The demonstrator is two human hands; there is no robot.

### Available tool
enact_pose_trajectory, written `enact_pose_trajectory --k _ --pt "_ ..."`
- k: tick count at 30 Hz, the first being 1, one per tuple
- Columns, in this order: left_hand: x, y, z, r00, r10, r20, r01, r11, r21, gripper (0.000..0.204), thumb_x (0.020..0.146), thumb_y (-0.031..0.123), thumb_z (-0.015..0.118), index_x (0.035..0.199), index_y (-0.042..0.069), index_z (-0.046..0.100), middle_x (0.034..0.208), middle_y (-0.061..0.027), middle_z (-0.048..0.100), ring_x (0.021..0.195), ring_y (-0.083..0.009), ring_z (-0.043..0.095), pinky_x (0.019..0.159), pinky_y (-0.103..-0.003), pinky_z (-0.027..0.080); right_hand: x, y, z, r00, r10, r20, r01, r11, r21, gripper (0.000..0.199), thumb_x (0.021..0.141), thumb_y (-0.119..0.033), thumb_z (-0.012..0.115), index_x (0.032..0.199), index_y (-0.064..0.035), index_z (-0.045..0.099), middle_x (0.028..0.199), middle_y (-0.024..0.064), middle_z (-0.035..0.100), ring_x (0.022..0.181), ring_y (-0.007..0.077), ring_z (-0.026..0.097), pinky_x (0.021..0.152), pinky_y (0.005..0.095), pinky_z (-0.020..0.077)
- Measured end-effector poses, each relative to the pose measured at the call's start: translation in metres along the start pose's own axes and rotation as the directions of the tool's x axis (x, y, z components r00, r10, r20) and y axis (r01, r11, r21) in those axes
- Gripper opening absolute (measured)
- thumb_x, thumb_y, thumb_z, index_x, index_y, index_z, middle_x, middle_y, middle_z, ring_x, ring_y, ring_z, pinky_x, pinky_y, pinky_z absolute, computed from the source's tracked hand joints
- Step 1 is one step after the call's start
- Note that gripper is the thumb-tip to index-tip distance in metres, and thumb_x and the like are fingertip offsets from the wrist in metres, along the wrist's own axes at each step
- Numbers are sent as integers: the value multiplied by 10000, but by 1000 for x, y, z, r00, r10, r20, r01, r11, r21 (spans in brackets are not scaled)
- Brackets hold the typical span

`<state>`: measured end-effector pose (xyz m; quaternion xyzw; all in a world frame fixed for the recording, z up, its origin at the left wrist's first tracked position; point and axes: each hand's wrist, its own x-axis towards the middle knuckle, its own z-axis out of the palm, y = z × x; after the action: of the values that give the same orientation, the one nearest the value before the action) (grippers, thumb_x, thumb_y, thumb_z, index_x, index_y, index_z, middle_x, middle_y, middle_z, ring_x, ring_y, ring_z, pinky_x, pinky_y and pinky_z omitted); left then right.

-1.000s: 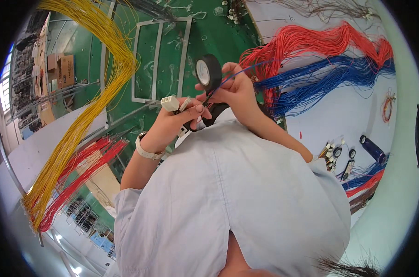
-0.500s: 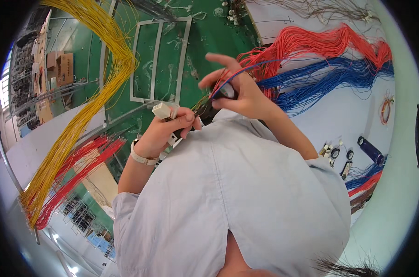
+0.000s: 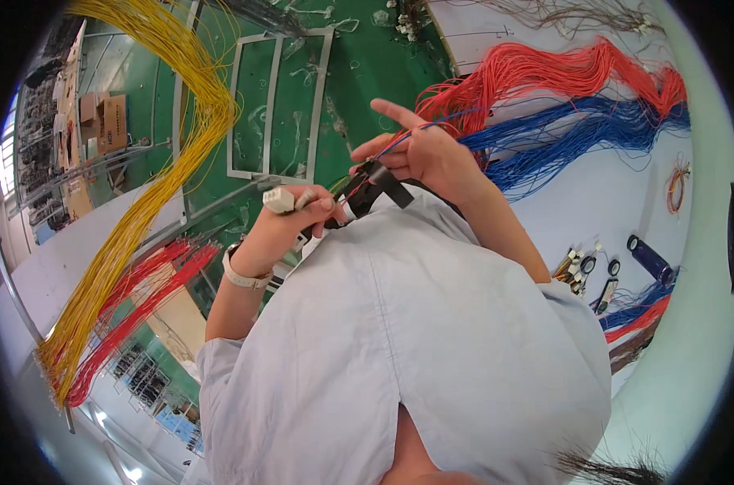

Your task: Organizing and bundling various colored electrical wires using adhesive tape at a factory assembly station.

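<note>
My left hand [image 3: 296, 222] is closed around a wire bundle at chest height. A white plastic connector [image 3: 279, 200] sticks out past its thumb side. Between my hands the bundle is wrapped in black, and black tape [image 3: 394, 190] hangs off its right end, beside my right palm. My right hand [image 3: 441, 160] has its fingers stretched and apart, the index finger pointing up and left. Thin red and blue wires [image 3: 399, 142] run from the bundle past these fingers. The right thumb is hidden, and the tape's contact with the palm is unclear.
Long red wires [image 3: 537, 77] and blue wires [image 3: 577, 141] lie on the white table [image 3: 593, 210] at right, with small connectors and a dark blue cylinder [image 3: 650, 260]. Yellow wires [image 3: 169, 153] hang at left above red ones [image 3: 152, 299]. A metal frame [image 3: 272, 105] shows against the green floor.
My right hand has let go of the black tape roll and opened, moving slightly right and down. The tape now hangs by the bundle. My left hand keeps its grip, the connector slightly turned.
</note>
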<state>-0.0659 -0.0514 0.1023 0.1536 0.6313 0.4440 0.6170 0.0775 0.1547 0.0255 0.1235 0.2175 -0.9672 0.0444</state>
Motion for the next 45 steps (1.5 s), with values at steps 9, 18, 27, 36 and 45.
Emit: enact_pose_trajectory --k 9,18,27,36,45 --pt "32 24 0 973 -158 170 127 975 184 196 913 140 587 951 -38 661 722 -24 634 677 -76 555 613 -216 439 -5 2 15 998 -49 -49 22 893 -449 851 763 -44 685 1445 16 181 1067 141 630 963 172 622 863 294 476" --pt "44 18 18 996 -53 66 56 998 -37 197 943 179 547 814 34 582 599 51 443 542 -38 349 497 -213 263 -20 -7 12 994 2 -111 -49 906 -420 732 760 -11 565 1426 21 265 1035 106 611 919 165 616 824 279 476" --pt "45 12 21 967 -202 152 242 915 -323 261 969 239 501 889 23 623 576 77 377 512 -42 303 472 -220 221 7 39 1 816 -567 -113 370 663 -651 879 781 5 631 1469 -56 89 1125 152 612 1007 168 595 878 312 489" --pt "35 9 18 987 -156 48 163 964 -211 276 955 251 531 884 11 646 575 73 395 521 -31 338 475 -211 237 4 21 21 948 -201 -247 256 943 212 808 880 -79 533 1455 -57 -34 1155 267 578 991 311 622 897 402 485" --pt "30 8 11 989 -140 43 145 969 -200 214 941 197 547 874 19 645 605 55 471 548 -28 360 506 -199 271 -4 6 18 985 -117 -127 68 939 -337 925 716 52 670 1468 -26 138 992 128 602 936 224 623 851 338 483"
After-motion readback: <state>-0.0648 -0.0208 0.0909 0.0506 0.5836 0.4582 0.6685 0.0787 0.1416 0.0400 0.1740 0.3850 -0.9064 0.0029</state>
